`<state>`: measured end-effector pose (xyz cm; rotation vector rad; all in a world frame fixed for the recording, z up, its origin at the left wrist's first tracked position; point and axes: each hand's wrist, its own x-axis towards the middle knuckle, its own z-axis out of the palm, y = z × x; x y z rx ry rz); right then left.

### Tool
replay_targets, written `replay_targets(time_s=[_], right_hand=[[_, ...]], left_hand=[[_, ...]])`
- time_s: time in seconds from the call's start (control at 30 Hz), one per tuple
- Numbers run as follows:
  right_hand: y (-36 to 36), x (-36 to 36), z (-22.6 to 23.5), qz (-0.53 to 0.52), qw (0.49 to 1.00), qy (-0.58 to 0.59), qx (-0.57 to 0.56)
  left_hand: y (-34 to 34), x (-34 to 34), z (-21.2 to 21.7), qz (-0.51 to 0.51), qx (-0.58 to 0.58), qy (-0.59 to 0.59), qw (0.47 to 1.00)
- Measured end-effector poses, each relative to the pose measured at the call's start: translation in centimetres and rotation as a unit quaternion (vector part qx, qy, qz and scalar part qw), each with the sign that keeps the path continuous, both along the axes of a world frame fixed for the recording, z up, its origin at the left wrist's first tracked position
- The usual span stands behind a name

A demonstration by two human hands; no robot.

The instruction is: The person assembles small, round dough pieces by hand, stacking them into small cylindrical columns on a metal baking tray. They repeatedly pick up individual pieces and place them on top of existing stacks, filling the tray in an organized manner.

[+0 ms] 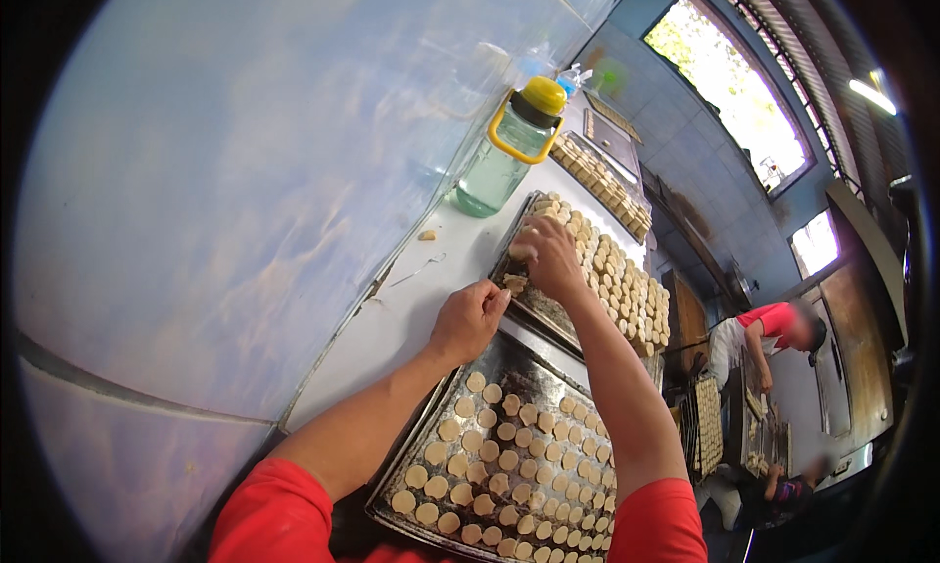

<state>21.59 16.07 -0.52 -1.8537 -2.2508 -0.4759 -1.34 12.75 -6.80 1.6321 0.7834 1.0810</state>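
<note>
My right hand is over the left corner of a dark baking tray packed with small pale round dough pieces. Its fingers are curled around a pale dough piece, slightly blurred by motion. My left hand is closed beside that tray's near left edge; what its fingers hold, if anything, is hidden. A ragged scrap of dough shows right by its fingertips. Nearer to me lies a second baking tray, with flat dough discs spread over it in rows.
A clear bottle with a yellow lid stands against the tiled wall. A thin wire tool and a crumb of dough lie on the white counter. Farther back sits another loaded tray. Two people work at the right.
</note>
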Motion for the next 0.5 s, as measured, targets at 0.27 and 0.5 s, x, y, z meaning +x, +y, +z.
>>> replay_targets(time_s=[0.27, 0.5], right_hand=[[-6.3, -1.6, 1.3, -0.149, 0.664, 0.732, -0.029], [-15.2, -5.2, 0.3, -0.056, 0.719, 0.692, -0.037]], left_hand=[[0.2, -0.1, 0.3, -0.012, 0.000, 0.008, 1.000], [-2.1, -0.8, 3.8, -0.120, 0.048, -0.038, 0.991]])
